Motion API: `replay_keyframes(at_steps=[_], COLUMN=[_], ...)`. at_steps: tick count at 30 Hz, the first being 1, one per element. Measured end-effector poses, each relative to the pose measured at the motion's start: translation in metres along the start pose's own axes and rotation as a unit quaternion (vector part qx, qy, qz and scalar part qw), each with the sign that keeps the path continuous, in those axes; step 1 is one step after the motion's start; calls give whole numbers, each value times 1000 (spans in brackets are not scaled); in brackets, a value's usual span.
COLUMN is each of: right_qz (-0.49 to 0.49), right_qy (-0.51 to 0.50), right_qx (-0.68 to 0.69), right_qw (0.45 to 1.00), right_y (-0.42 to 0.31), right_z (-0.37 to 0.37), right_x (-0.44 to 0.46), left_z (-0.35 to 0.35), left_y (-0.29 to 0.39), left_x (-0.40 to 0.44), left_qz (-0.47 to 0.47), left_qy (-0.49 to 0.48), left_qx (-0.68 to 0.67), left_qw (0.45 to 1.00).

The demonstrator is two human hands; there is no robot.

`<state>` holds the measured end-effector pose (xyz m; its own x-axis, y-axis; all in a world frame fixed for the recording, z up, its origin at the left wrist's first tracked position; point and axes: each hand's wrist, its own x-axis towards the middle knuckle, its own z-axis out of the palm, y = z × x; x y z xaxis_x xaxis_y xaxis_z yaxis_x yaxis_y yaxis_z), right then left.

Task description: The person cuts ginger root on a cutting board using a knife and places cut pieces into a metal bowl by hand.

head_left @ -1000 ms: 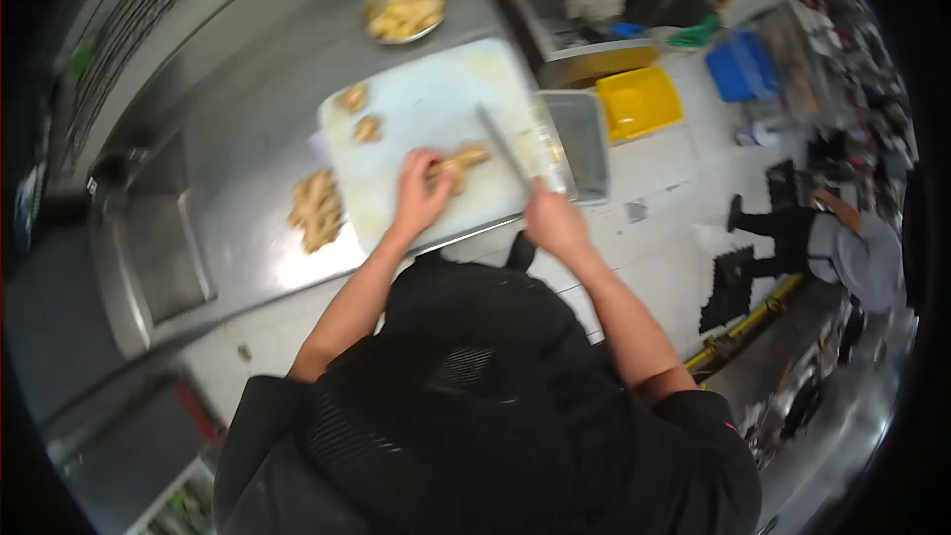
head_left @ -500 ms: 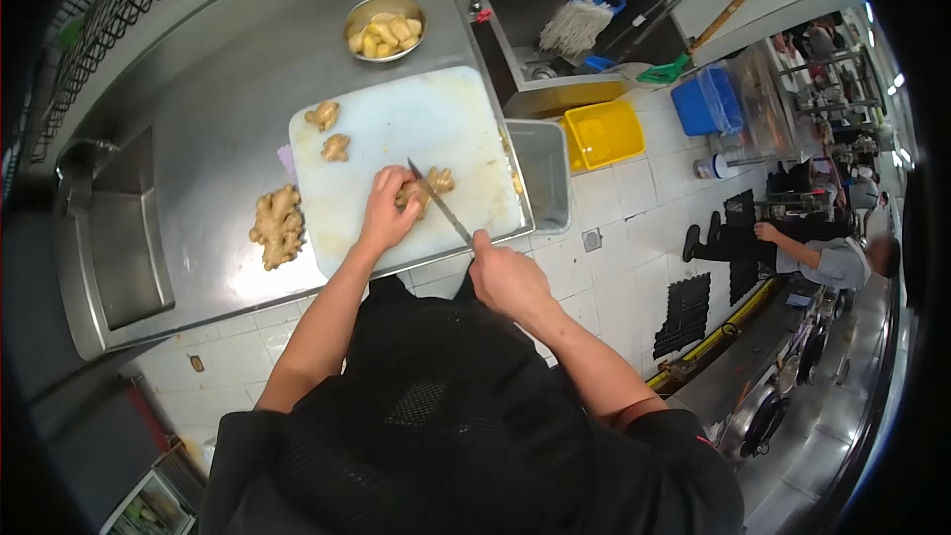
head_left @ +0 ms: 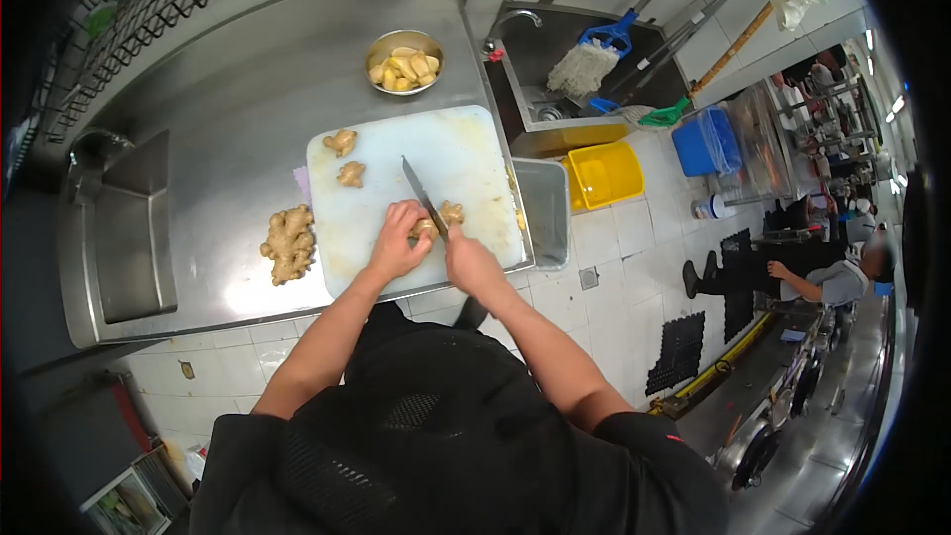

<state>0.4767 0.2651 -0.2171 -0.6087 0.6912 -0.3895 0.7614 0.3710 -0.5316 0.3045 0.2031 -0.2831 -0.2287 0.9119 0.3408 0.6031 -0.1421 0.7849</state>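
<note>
My right hand [head_left: 473,263] is closed round the handle of a knife [head_left: 422,190], whose blade points away over a white cutting board [head_left: 406,154]. Fingers of my left hand [head_left: 399,241] press on a piece of ginger [head_left: 425,228] on the board, close beside the blade. Past the knife, another knob of ginger [head_left: 452,211] shows; whether the two are joined is hidden by the blade. Two small ginger pieces, one upper [head_left: 341,143] and one lower [head_left: 351,174], lie at the board's left. A big ginger root [head_left: 288,245] rests on the steel counter left of the board.
A metal bowl [head_left: 438,47] of peeled ginger stands behind the board. Right of the counter are a grey bin [head_left: 543,213], a yellow bucket [head_left: 606,178] and a sink [head_left: 525,50] with a mop [head_left: 584,67]. Another person [head_left: 832,277] stands far right.
My right hand has pushed the knife forward and left, so its handle end is now over the board by the ginger. The view has tilted, shifting the counter lower. My left hand stays on the ginger.
</note>
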Motion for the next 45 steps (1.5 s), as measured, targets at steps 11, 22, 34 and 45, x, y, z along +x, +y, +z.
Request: replay_keyframes(at_steps=[11,22,34,45], right_qz=[30,113,51,-31], right_qy=[121,108,96,22], right_qx=[43,17,-2,-47], right_qw=[991,988,994,998], right_y=[74,80,57,11], right_z=[-39,-19,-33,-47], right_x=[-51,-60,-64,-61], left_z=[-7,-61,-39,-13], left_y=[47,-21,9,11], left_x=[42,122,33,10], left_qz=[109,15,-48,-2], left_qy=[4,-86,-181,-67], left_qx=[188,427,16,24], left_qw=[976,900,982,997])
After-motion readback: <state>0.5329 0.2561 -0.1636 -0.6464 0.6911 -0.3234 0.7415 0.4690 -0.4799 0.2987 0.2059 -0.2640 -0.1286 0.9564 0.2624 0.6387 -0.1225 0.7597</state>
